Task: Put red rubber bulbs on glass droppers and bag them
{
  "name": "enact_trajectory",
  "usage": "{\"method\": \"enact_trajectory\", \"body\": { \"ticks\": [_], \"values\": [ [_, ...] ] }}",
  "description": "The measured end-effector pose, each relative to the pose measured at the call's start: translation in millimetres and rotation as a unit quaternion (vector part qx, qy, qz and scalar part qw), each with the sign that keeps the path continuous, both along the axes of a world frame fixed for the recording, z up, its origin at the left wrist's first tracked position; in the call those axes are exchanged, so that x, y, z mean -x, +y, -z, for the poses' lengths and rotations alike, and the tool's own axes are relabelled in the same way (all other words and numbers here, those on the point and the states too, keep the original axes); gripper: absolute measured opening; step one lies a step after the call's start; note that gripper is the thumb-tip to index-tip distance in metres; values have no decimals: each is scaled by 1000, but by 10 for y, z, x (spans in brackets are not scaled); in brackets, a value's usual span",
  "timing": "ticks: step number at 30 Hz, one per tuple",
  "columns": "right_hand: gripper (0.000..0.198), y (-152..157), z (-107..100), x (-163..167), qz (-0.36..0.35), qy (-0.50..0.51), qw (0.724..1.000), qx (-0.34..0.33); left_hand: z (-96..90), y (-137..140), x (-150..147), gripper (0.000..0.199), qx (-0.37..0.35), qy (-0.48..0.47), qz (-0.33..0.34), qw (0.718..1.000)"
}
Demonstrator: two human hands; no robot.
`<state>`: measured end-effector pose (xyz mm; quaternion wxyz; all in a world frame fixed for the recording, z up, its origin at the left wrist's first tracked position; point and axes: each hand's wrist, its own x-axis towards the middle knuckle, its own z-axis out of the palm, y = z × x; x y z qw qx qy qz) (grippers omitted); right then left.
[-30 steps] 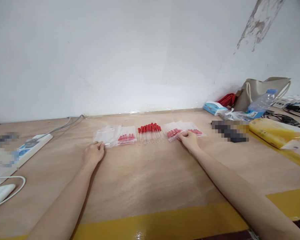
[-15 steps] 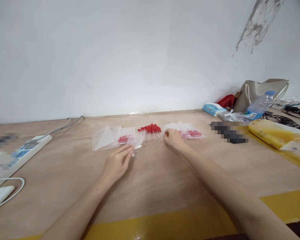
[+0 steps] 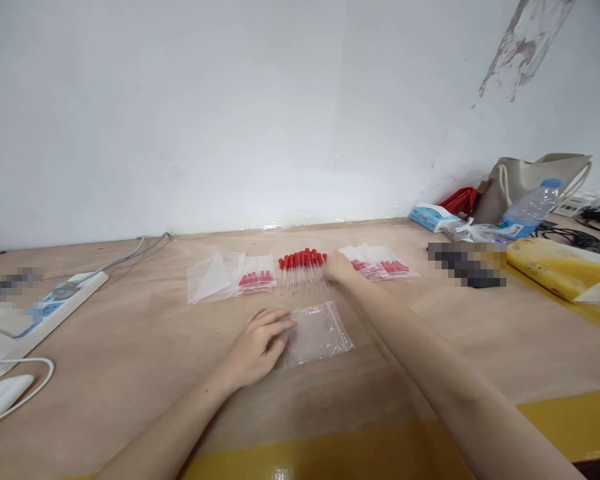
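Note:
A clear zip bag [image 3: 317, 333] lies flat on the table with nothing visible in it. My left hand [image 3: 260, 343] rests at its left edge, fingers loosely stretched and slightly apart, touching the plastic. Beyond it is a row of glass droppers [image 3: 303, 267] with red rubber bulbs, their thin tips towards me. At the right end of that row my right hand [image 3: 339, 268] is curled closed; its fingertips, and whatever they hold, are hidden. Filled bags of droppers [image 3: 393, 267] lie to its right. Another bag with red-bulbed droppers [image 3: 257, 275] lies left of the row.
Flat bags [image 3: 207, 277] overlap at the left of the row. Far left lie a power strip [image 3: 75, 300] and a white device with a cable [image 3: 5, 397]. On the right are a dark blurred object [image 3: 465, 267], a yellow packet [image 3: 555, 267], a bottle [image 3: 533, 207] and a tissue pack [image 3: 433, 217].
My left hand has brought the zip bag from beside the droppers nearer to me and right, where it now lies flat. My right hand stays by the row, slightly shifted and more curled.

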<state>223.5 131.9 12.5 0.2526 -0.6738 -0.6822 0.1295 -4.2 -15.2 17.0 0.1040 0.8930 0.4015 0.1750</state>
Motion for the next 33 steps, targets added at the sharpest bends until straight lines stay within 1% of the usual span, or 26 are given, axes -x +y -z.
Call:
{"method": "enact_trajectory", "body": {
  "ticks": [2,4,5,6,7,8,10,12,14,16,22,25,29,33],
  "values": [
    [29,-93,-69,-38,16,-3,1000,6,62,-30,-51,36,-2,-5,-16,1000],
    [41,-254,-109,-130,22,19,1000,-2,125,-53,-97,40,-1,12,5,1000],
    [45,-357,-105,-192,17,34,999,-11,151,-58,-112,41,-1,22,18,1000],
    [51,-470,-82,-261,-3,89,995,-39,170,-59,-121,41,0,29,29,999],
    [56,-587,-40,-331,-21,157,986,-58,182,-56,-126,41,0,32,35,999],
    [60,-702,16,-398,-35,233,970,-64,188,-51,-127,41,1,33,38,999],
    [66,-905,148,-504,-40,354,933,-43,188,-40,-123,40,2,29,39,999],
    [71,-1044,265,-557,-28,425,904,-44,181,-34,-120,40,4,24,38,999],
    [73,-1111,335,-554,-18,464,884,-59,174,-34,-121,40,6,21,37,999],
    [73,-1128,356,-509,-16,482,874,-62,172,-37,-123,40,7,20,35,999],
    [68,-1132,310,-355,-13,506,861,-48,171,-40,-126,40,7,34,31,999],
    [65,-1146,301,-352,-4,516,856,-41,168,-41,-127,40,6,37,29,999],
    [63,-1162,303,-381,13,519,853,-53,164,-43,-129,40,9,38,31,999],
    [58,-1213,310,-370,-2,526,850,-36,156,-42,-134,40,15,37,29,999]
  ]
}}
